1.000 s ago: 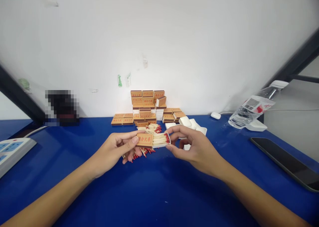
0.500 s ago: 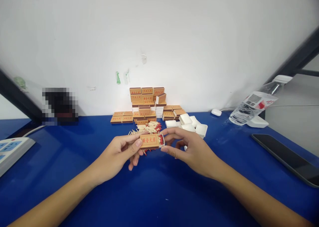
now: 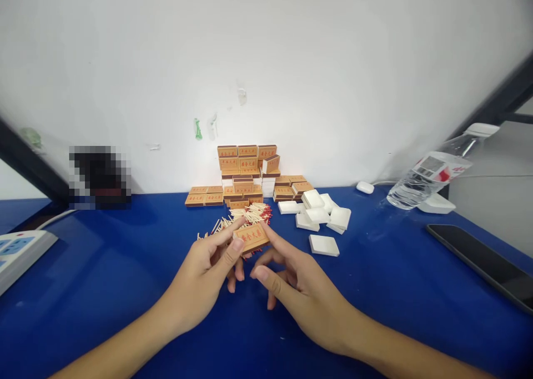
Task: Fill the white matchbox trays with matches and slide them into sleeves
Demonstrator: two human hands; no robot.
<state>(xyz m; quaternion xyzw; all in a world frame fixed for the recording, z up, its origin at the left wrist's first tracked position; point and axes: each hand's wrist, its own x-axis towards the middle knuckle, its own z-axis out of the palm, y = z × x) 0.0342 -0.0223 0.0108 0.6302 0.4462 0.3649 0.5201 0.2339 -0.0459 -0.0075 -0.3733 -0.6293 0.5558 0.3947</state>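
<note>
A tan matchbox [image 3: 252,237] with red lettering is gripped at its left end between the thumb and fingers of my left hand [image 3: 204,273]. It is tilted slightly, and no matches show at its right end. The index fingertip of my right hand [image 3: 306,287] touches that right end, while its thumb and other fingers are apart from the box, curved below it. Just behind the box lies a loose pile of red-tipped matches [image 3: 254,212], partly hidden by the box and fingers.
Stacked matchboxes [image 3: 244,162] stand against the wall. White matchbox trays [image 3: 316,201] are heaped right of the matches, with one tray [image 3: 323,246] apart. Further right are a water bottle [image 3: 433,168], a white case [image 3: 365,187] and a phone [image 3: 478,262]. A power strip [image 3: 25,257] lies left.
The matchbox's drawer, which stuck out on the right showing match heads, is now inside the sleeve. My right thumb has left the box and my right hand has shifted lower and left.
</note>
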